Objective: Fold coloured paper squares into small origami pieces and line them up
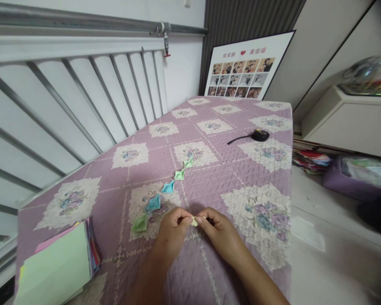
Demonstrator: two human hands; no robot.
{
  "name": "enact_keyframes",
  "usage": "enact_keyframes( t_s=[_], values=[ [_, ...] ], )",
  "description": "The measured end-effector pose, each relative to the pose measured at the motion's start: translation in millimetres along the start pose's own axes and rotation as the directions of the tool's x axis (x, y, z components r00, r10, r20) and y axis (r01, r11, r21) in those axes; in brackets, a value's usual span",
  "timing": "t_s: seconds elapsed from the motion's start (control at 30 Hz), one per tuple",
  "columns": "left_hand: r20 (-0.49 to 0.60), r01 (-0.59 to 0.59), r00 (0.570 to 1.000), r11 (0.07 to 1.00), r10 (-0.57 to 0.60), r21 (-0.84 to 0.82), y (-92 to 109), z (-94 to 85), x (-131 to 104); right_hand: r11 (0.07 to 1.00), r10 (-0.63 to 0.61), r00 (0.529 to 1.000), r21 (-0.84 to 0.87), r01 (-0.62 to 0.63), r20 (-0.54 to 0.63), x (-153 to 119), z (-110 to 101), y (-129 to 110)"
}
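Observation:
Between my two hands is a small piece of folded pale yellow paper (194,221), pinched at both sides. My left hand (175,226) closes thumb and fingers on its left end. On its right end, my right hand (215,228) does the same. Most of the paper is hidden by the fingers. Beyond and left of my hands, a row of folded paper boats runs diagonally: a green paper boat (140,223) nearest, then blue paper boats (153,203) and smaller light green ones (179,174) farther off.
A stack of coloured paper sheets (55,264) lies at the front left of the purple quilted cloth (209,186). A black tape measure (260,135) with a strap rests toward the far right. A white radiator (120,84) borders the left; a photo board (247,67) leans behind.

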State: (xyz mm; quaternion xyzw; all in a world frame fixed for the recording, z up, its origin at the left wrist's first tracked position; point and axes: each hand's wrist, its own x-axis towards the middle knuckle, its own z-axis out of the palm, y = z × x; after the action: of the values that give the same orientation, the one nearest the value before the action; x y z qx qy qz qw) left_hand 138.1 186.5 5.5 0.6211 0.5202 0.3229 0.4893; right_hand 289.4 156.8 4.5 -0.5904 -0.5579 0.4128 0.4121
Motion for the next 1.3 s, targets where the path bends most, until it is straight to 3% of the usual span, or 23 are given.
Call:
enact_keyframes(
  t_s=[0.2, 0.4, 0.53, 0.73, 0.83, 0.93, 1.0, 1.13, 1.3],
  values=[
    [0.045, 0.049, 0.998, 0.996, -0.046, -0.08, -7.5, -2.5, 2.3, 0.999, 0.019, 1.0, -0.026, -0.02, -0.013, 0.1, 3.6, 0.9],
    [0.117, 0.019, 0.993, 0.958, 0.016, -0.288, -8.7, 2.0, 0.9, 0.991, 0.084, 0.996, 0.102, -0.085, 0.02, 1.3, 1.2, -0.2],
    [0.097, 0.043, 0.995, 0.955, -0.015, -0.293, -7.6, 3.2, 0.7, 0.985, 0.055, 0.996, 0.16, -0.066, 0.073, 0.7, -1.8, -0.8],
    [-0.005, 0.141, 0.988, 0.908, -0.156, -0.394, -20.2, 6.3, 6.7, 0.979, 0.046, 0.994, 0.2, -0.026, -0.098, -0.1, -6.7, 2.0],
    [0.008, 0.154, 0.986, 0.884, -0.168, -0.44, -22.9, 6.9, 7.9, 0.986, -0.08, 0.992, 0.14, 0.093, -0.094, -0.8, -6.2, -0.2],
    [0.014, 0.143, 0.988, 0.894, -0.151, -0.424, -22.1, 6.3, 7.2, 0.977, -0.205, 0.977, 0.052, 0.208, -0.055, -1.6, -2.5, -4.0],
    [0.02, 0.125, 0.992, 0.912, -0.127, -0.39, -20.9, 5.9, 6.0, 0.976, -0.217, 0.975, 0.0, 0.217, -0.051, -2.2, 0.2, -5.1],
    [0.02, 0.074, 0.997, 0.956, -0.071, -0.282, -17.7, 4.9, 3.7, 0.988, -0.143, 0.986, -0.068, 0.138, -0.084, -2.5, 1.6, -1.9],
    [-0.065, 0.011, 0.998, 0.984, -0.023, -0.176, -13.6, 3.4, 3.4, 0.998, -0.054, 0.989, -0.049, 0.047, -0.138, -0.3, -1.6, 5.5]
  ],
)
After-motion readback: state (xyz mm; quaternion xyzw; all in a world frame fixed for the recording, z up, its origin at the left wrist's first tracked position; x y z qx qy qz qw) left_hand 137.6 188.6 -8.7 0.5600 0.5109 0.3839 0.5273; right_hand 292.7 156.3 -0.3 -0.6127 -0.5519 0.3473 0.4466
